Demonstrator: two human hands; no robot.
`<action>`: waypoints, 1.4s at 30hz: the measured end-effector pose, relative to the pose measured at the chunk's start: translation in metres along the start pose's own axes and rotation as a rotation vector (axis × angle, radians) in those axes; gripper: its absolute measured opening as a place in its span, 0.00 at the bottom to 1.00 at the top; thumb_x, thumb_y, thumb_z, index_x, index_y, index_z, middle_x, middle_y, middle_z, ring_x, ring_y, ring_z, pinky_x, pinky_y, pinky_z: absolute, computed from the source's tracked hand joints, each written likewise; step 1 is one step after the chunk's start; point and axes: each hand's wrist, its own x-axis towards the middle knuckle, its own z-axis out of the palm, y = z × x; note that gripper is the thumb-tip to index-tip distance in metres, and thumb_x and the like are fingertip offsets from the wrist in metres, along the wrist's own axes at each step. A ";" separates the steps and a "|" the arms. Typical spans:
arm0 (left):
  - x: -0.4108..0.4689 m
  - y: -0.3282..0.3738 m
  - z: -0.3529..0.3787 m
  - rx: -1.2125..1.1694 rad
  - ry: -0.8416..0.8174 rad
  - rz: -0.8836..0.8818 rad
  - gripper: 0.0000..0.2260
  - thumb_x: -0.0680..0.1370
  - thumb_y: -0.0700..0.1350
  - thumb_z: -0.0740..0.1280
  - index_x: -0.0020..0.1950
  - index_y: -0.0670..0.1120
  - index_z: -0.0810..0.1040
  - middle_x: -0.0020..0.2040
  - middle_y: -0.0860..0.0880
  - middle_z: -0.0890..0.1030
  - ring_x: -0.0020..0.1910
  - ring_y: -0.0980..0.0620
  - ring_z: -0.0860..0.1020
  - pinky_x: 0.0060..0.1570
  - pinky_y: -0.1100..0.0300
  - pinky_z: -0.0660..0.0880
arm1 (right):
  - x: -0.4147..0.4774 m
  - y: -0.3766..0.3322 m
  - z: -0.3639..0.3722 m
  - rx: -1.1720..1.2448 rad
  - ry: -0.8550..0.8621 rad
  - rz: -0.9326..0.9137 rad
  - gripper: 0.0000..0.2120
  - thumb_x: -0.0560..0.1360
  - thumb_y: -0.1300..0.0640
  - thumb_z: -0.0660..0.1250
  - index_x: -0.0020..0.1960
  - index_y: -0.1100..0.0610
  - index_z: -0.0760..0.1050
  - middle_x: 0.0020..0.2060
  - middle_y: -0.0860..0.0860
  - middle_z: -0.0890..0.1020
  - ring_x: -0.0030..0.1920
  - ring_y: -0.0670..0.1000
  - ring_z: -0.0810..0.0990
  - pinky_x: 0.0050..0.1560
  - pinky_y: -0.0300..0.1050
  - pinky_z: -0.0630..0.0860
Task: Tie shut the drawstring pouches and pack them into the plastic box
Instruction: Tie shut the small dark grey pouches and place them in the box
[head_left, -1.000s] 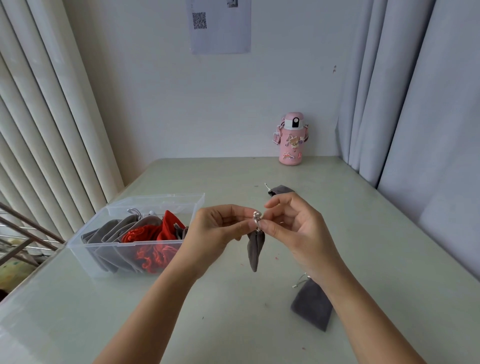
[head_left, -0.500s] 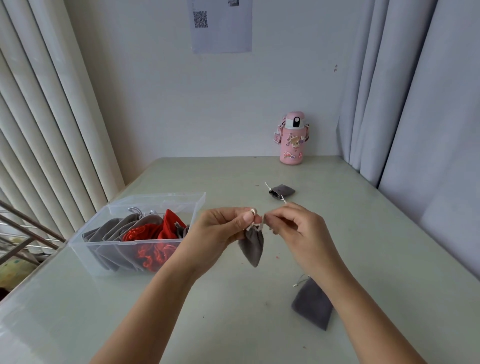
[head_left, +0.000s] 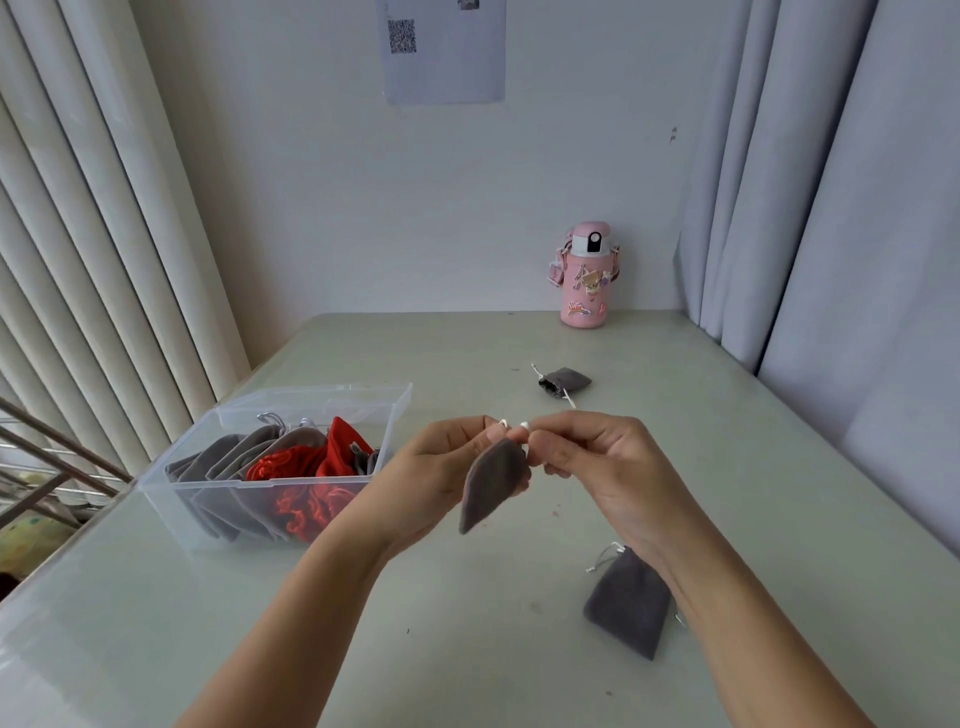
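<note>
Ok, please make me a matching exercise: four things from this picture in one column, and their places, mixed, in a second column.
1 pink bottle
2 plastic box
3 pinched grey pouch
4 flat grey pouch

a table's left side
b lifted above the table
c table's far edge
d table's near right

Pairs: 1c, 2a, 3b, 4d

A home room: curtains (head_left: 831, 182), a child's pink bottle (head_left: 586, 278) on a table (head_left: 467, 649).

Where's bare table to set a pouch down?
Bare: pale green table, near-left corner in front of the clear plastic box; far strip between box and pink bottle. Crowded: box interior, packed with grey and red pouches.
</note>
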 end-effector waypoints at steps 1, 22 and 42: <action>0.000 0.001 0.000 0.030 -0.001 0.005 0.16 0.76 0.49 0.59 0.49 0.36 0.76 0.41 0.46 0.81 0.41 0.53 0.79 0.46 0.61 0.75 | 0.000 -0.001 0.002 -0.087 0.023 -0.041 0.06 0.67 0.54 0.73 0.42 0.52 0.85 0.38 0.49 0.84 0.39 0.47 0.80 0.41 0.36 0.75; -0.008 0.010 -0.010 0.188 -0.067 -0.131 0.10 0.79 0.45 0.62 0.40 0.42 0.76 0.28 0.47 0.76 0.26 0.52 0.77 0.26 0.64 0.72 | -0.006 -0.002 0.007 -0.531 0.068 -0.256 0.05 0.66 0.60 0.78 0.39 0.52 0.83 0.34 0.43 0.83 0.35 0.44 0.78 0.40 0.36 0.74; -0.006 0.013 -0.008 -0.113 -0.012 -0.296 0.09 0.73 0.41 0.65 0.39 0.41 0.84 0.40 0.43 0.84 0.41 0.53 0.84 0.39 0.67 0.78 | -0.006 -0.001 0.007 -0.632 0.025 -0.348 0.07 0.70 0.65 0.74 0.40 0.53 0.81 0.35 0.45 0.83 0.38 0.45 0.81 0.41 0.33 0.75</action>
